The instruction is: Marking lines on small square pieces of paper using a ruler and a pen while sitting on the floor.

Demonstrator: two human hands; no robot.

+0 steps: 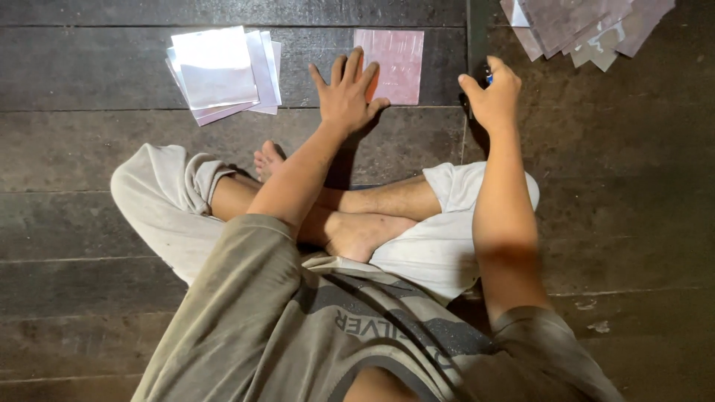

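Bare floor planks (pixel 112 149) lay open between the pale square stack (pixel 223 73) and the pink sheet (pixel 395 63); crossed legs (pixel 357 216) blocked nearer ground.

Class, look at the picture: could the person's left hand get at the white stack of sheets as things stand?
Probably yes. The left hand lies flat on the pink sheet, and only bare floor separates it from the white stack.

A bare home-like floor of dark wooden planks (pixel 89 223), where a person sits cross-legged and barefoot.
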